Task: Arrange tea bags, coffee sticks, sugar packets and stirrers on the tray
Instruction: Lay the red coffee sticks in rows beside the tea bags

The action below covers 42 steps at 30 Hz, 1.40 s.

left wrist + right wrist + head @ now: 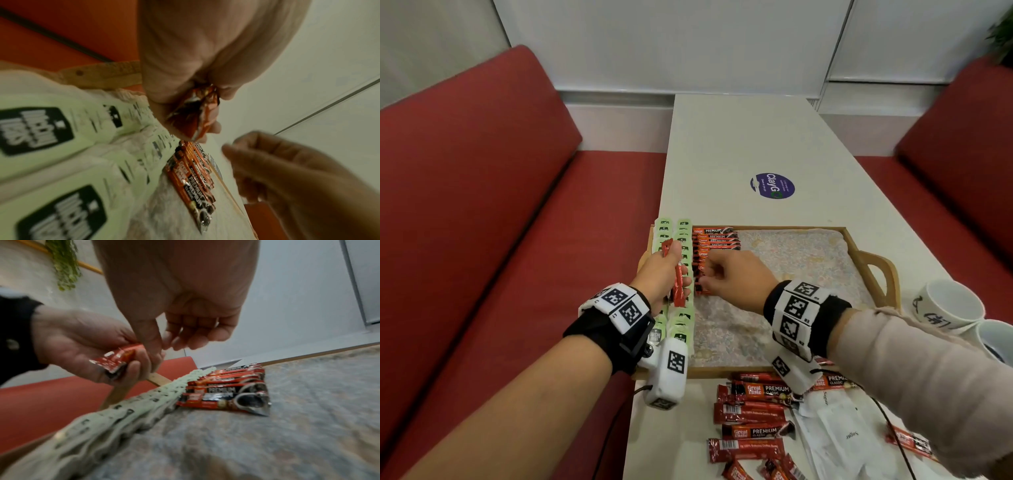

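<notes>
A red sofa [482, 205] fills the left side of the head view, and another red seat [962, 164] sits at the right edge. Between them runs a long white tabletop [739, 137] with a round purple sticker [772, 185] on it.

A wooden tray [878, 270] with a pale patterned cloth [791, 260] inside lies in the middle of the frame. Two rows of green tea bags [683, 236] run down the tray's left side. Right beside them sits a row of red coffee sticks [717, 237], packed close together at the upper left of the cloth.

Two white mugs [952, 305] stand at the right edge, just past the tray handle.

The left hand [659, 274] is over the tea bags. Its fingers are curled round a small bunch of red coffee sticks [677, 284], gripping them tight. In the left wrist view the bunch [193, 116] pokes out of the fist.

The right hand [736, 274] is just beside it, over the near end of the coffee row. Its fingers are loosely bent and the right wrist view shows nothing in them [197, 331].

At the bottom of the frame, more loose coffee sticks [753, 431] lie on the tabletop in front of the tray. White sugar packets [839, 431] lie next to them, to the right.
</notes>
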Tool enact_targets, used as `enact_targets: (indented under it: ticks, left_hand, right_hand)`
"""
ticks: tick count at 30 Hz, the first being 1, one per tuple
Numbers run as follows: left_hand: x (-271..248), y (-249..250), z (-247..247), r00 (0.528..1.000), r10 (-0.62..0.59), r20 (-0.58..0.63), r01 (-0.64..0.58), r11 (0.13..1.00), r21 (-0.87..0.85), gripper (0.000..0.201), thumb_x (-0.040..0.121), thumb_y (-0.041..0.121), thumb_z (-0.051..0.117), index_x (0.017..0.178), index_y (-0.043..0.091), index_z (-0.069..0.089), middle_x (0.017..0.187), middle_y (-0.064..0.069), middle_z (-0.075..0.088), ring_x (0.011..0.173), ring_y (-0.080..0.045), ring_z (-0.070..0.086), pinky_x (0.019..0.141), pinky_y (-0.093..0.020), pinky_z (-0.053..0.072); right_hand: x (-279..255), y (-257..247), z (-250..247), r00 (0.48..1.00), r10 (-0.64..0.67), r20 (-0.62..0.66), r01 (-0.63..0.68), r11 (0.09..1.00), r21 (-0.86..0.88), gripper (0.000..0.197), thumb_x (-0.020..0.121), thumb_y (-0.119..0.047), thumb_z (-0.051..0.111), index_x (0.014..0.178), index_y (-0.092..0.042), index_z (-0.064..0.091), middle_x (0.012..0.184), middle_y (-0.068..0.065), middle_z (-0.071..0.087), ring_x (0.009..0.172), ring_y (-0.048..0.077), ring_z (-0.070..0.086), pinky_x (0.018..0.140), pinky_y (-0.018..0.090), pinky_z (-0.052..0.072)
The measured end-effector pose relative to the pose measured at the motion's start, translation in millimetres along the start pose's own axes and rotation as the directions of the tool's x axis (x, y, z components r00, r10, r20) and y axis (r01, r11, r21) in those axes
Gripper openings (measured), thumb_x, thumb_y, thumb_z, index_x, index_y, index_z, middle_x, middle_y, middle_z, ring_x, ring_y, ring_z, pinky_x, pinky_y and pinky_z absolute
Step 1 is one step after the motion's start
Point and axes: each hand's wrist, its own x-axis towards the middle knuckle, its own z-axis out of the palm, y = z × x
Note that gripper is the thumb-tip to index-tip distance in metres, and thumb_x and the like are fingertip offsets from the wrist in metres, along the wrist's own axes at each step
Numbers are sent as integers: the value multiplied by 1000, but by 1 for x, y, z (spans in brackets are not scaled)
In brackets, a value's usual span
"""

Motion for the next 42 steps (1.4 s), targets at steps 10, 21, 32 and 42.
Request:
enact_targets:
  ticks: [10, 21, 32, 42]
  left_hand:
    - [-7, -5, 9, 995, -2, -102, 4, 1000, 19, 30, 99, 37, 43, 94, 11, 58, 70, -8, 61, 64, -24, 59, 76, -46, 51]
    - [-9, -12, 16, 995, -36, -92, 40, 998, 45, 40, 96, 38, 45, 121, 7, 52, 101, -14, 69, 87, -30, 69, 81, -54, 55]
    - [-19, -9, 17, 996, -78, 31, 77, 997, 15, 23, 102, 27, 38, 93, 15, 55, 70, -5, 59, 59, -17, 59, 61, -28, 49]
    - [-19, -7, 17, 994, -106, 1, 106, 993, -47, 20, 101, 28, 41, 104, 15, 56, 84, -7, 64, 73, -21, 62, 75, -40, 51]
  right_hand:
    - [-16, -24, 7, 998, -4, 65, -5, 990, 144, 38, 71, -28, 79, 88, -16, 47, 77, -1, 62, 69, 17, 58, 64, 31, 46]
    - [-21, -13, 4, 993, 90, 79, -105, 971, 212, 41, 67, -36, 83, 90, -15, 56, 71, -8, 60, 66, 10, 55, 59, 24, 40]
    - [-19, -13, -4, 983, 87, 163, -115, 979, 166, 36, 61, -15, 87, 78, -22, 57, 69, -11, 59, 67, 8, 53, 62, 21, 41]
    - [-20, -18, 5, 992, 93, 85, -100, 991, 86, 39, 69, -21, 79, 98, -15, 54, 80, -3, 60, 72, 17, 55, 62, 28, 43]
